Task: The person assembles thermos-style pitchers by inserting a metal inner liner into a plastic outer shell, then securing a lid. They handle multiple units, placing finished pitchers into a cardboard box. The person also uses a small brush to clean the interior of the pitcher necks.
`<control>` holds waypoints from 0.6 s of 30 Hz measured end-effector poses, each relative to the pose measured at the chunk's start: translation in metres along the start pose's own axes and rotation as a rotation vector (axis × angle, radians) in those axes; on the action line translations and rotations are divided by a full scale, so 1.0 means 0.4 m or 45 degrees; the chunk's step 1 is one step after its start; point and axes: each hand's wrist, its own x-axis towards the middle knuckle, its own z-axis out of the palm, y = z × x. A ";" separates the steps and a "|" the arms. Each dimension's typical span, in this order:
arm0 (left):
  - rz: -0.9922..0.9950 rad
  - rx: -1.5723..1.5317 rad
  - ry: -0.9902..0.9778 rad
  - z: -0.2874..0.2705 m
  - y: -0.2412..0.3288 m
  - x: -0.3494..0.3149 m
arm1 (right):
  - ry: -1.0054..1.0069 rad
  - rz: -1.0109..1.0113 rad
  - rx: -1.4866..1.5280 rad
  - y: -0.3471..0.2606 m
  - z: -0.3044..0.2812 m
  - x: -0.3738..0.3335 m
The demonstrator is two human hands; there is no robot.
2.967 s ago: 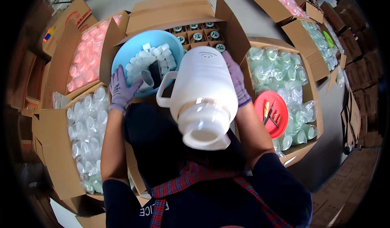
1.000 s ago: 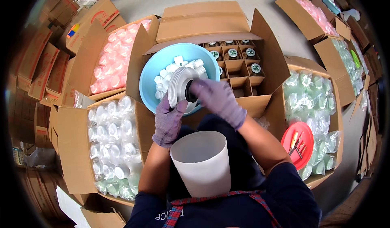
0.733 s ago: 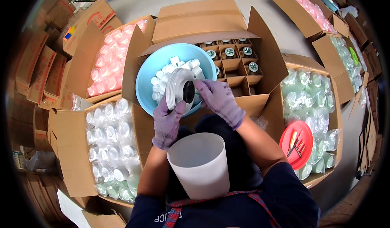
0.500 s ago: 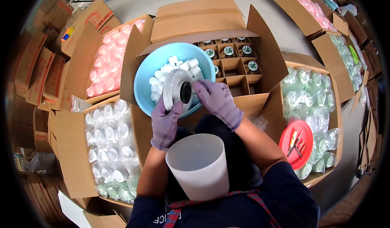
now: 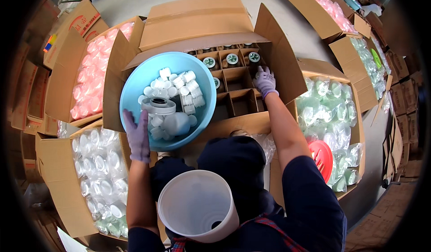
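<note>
My left hand (image 5: 138,135), in a light purple glove, is open at the near left rim of a blue basin (image 5: 207,112), thumb and fingers apart. Inside the basin lie many small white caps (image 5: 186,90) and a ribbed white round part with a black ring (image 5: 158,107). A smooth, rounded whitish piece (image 5: 176,123) rests beside it. My gloved right hand (image 5: 266,80) reaches into a divided carton (image 5: 242,125), its fingers curled down over a lidded bottle in one cell and hiding it. Other bottles with green-patterned lids (image 5: 231,59) stand in neighbouring cells.
A white translucent bucket (image 5: 197,180) stands at my lap with something dark at its bottom. Cartons of bagged white pieces (image 5: 101,162) and pink pieces (image 5: 96,72) are left. On the right, a red tray (image 5: 324,157) lies on bagged pale green pieces (image 5: 330,110).
The ribbed white part has left my hands and lies in the basin. My left hand has opened and moved left; my right hand has moved right, into the divided carton.
</note>
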 end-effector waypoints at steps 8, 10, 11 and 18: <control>0.186 0.170 -0.325 -0.115 0.065 -0.161 | -0.309 -0.085 0.059 0.013 0.036 0.053; 0.262 0.215 -0.387 -0.104 0.084 -0.174 | -0.258 -0.094 0.092 0.095 0.076 0.065; 0.363 0.287 -0.395 -0.094 0.085 -0.178 | -0.223 -0.008 0.242 0.105 0.080 0.071; 0.774 0.485 -0.335 -0.135 0.158 -0.209 | 0.341 -0.199 0.110 -0.012 -0.221 -0.068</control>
